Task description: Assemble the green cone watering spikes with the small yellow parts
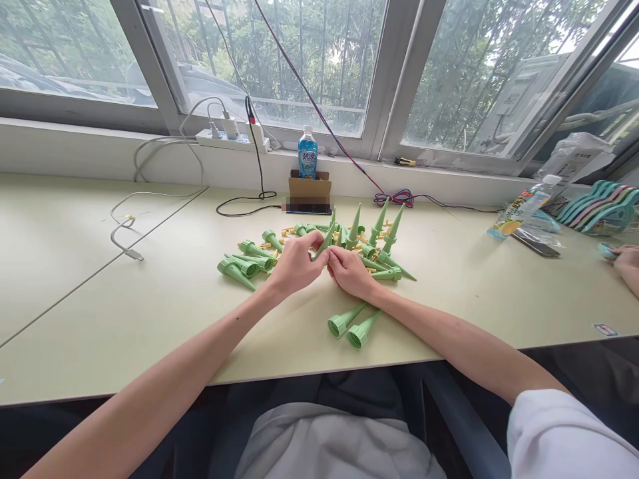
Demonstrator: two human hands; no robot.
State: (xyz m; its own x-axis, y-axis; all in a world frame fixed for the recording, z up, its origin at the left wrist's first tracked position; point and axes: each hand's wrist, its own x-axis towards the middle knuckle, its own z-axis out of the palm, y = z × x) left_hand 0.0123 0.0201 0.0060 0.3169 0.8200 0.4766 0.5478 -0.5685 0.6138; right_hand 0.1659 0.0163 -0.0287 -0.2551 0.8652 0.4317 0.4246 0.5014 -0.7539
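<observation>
In my left hand (299, 259) is a green plastic watering spike (327, 241), its pointed end tilted up and right. My right hand (349, 271) is closed in a pinch against the left fingertips; whatever it pinches is hidden by the fingers. Behind and beside both hands lies a pile of similar green spikes (237, 273) with small yellow valve pieces (288, 231) among them. Several spikes (393, 229) stand point-up at the right of the pile. Two spikes (357, 336) lie near my right forearm, their threaded open ends toward me.
A blue bottle (307, 156) stands by a cardboard box (309, 189) under the window. Cables (130, 249) lie at the left. On the right are a drink bottle (524, 207), a phone (536, 243), colored hangers (599, 206) and another person's hand (628, 266).
</observation>
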